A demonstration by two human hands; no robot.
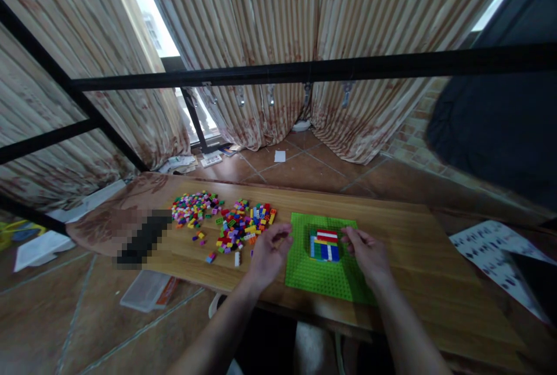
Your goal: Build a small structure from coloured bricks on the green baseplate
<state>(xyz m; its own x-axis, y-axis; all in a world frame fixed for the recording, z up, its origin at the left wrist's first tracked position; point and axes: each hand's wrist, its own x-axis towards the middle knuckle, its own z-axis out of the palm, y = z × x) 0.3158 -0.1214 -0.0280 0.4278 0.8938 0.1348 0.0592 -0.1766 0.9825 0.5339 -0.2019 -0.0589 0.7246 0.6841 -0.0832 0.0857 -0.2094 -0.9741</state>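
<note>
A small block build [324, 245] of red, white, yellow, blue and green bricks sits on a green studded baseplate [304, 273]. To its left, over the baseplate's left edge, is my left hand [270, 252], fingers loosely curled with a gap to the thumb and nothing visible in them. My right hand [369, 253] hovers at the build's right side, its thumb and fingertips pinched together. Whatever may be between those fingertips is too small to make out. Loose toy bricks [237, 227] lie in a pile beyond my left hand.
A second pile of smaller bricks [195, 206] lies further left on the wooden table [409, 259]. Below the table's left side, a clear plastic box [145, 291] rests on the floor. A printed sheet [491, 259] is at the right. A black metal rail [261, 73] crosses behind.
</note>
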